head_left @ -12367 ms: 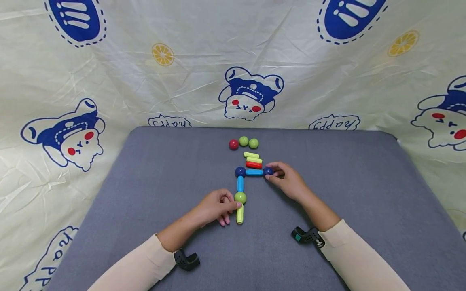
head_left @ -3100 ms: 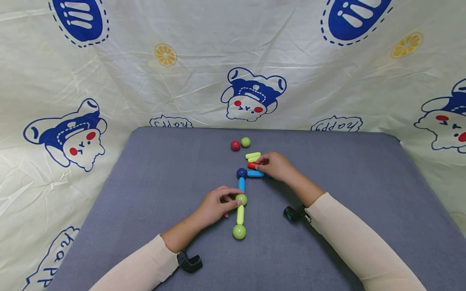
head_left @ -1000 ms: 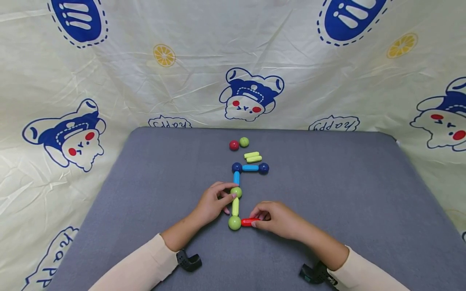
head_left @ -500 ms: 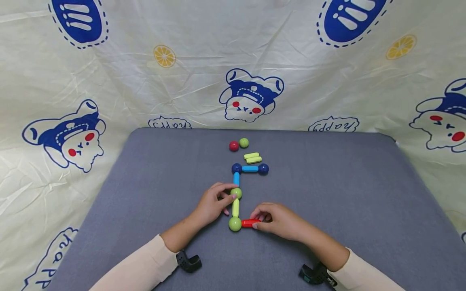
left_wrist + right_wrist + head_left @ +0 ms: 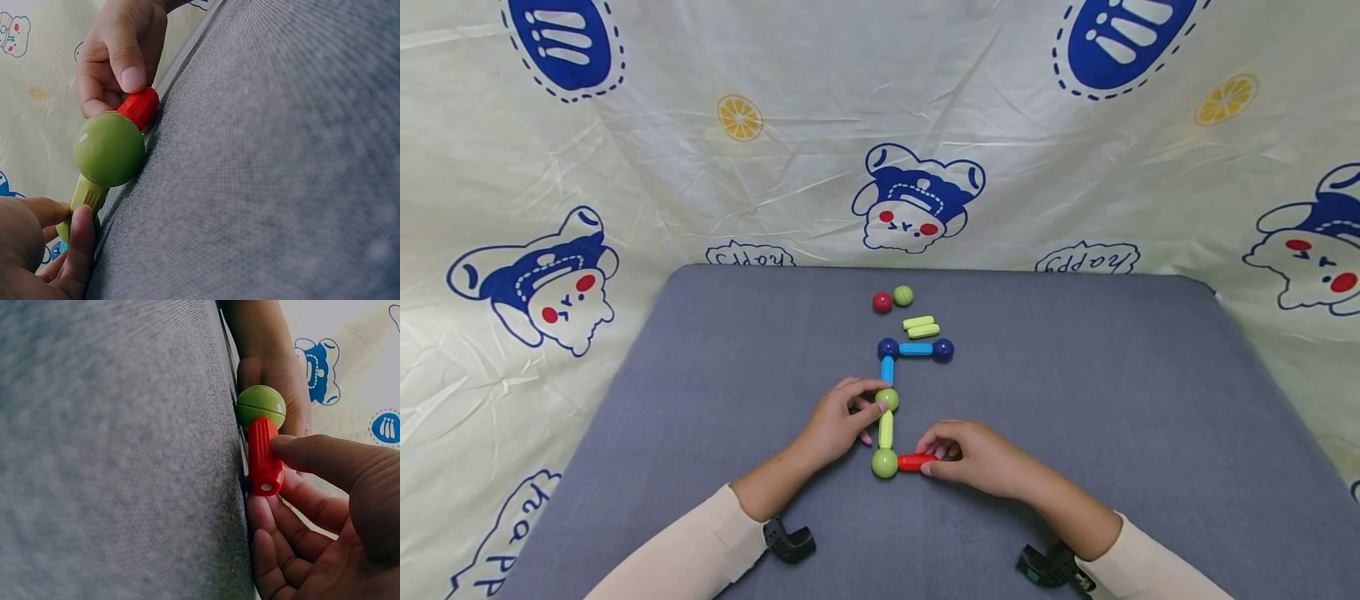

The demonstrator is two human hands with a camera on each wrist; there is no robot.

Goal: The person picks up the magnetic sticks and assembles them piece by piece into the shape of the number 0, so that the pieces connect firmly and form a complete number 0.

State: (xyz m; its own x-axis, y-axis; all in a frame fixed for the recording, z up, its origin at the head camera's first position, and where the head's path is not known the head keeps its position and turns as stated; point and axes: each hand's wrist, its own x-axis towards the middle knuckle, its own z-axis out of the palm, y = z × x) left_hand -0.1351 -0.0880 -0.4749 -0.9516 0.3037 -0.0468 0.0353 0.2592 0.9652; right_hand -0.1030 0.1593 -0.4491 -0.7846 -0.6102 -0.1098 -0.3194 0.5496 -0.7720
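Note:
My left hand [image 5: 842, 421] pinches the middle green ball [image 5: 887, 400] of a chain of magnetic balls and rods. A blue rod [image 5: 887, 371] runs from it to a dark blue ball [image 5: 888, 349]; a second blue rod [image 5: 915, 350] leads right to another dark blue ball [image 5: 943, 350]. Toward me, a yellow-green rod [image 5: 886, 430] joins the middle ball to a nearer green ball [image 5: 884, 463]. Between thumb and fingers, my right hand [image 5: 973, 457] holds a red rod [image 5: 264, 453]. One end of the rod touches the nearer green ball; its other end points right, bare.
Behind the chain lie two loose yellow-green rods [image 5: 921, 327]. Farther back sit a red ball [image 5: 882, 302] and a green ball [image 5: 903, 295]. Everything rests on a grey cloth-covered table [image 5: 1075, 358], with a printed white sheet [image 5: 805, 183] hanging behind.
Since the earliest frame, a green ball has joined the chain's near end. My right hand has brought the red rod from the back to that ball. In the last second, hardly anything has moved.

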